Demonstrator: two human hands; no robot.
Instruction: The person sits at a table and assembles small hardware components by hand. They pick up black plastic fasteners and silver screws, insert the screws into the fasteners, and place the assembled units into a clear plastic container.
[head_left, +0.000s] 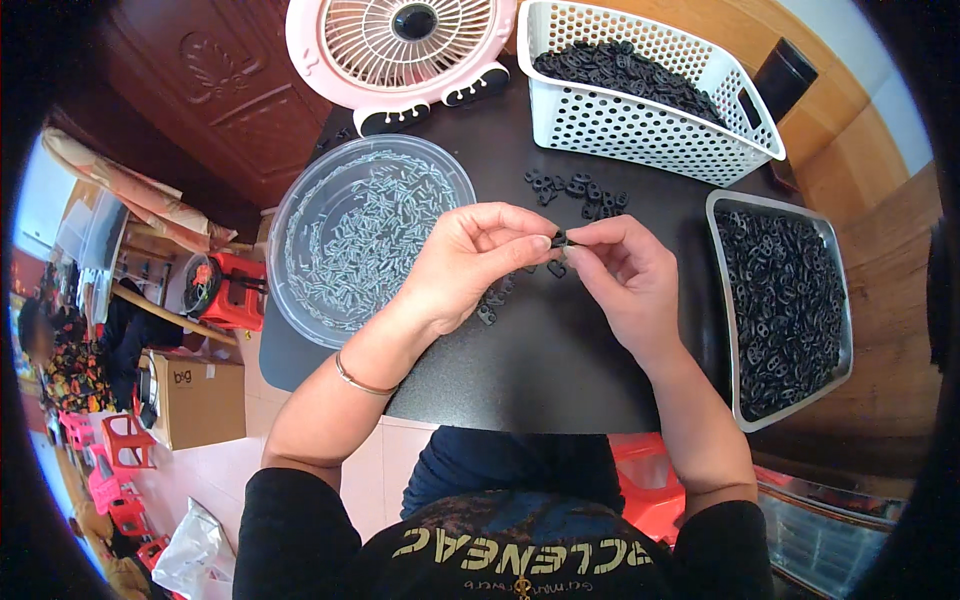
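Above the middle of the dark table [540, 375], my two hands meet fingertip to fingertip. Thumb and index finger of my left hand [470, 250] pinch a small black plastic cord lock [559, 240]. From the other side my right hand [632, 280] closes its thumb and forefinger at the same piece; a tiny pale bit shows there, too small to make out. Loose black cord locks [590, 195] lie just beyond the hands, and a few more sit partly hidden under my left hand. To the left stands a clear round tub [284, 215] of small metal springs [375, 235].
A metal tray [738, 385] heaped with black pieces is at the right. Behind it stand a white perforated basket [600, 135] of similar pieces and a black cylinder [785, 72]. A pink fan [405, 100] occupies the back left. Red stools [238, 290] and a cardboard box [205, 405] are on the floor.
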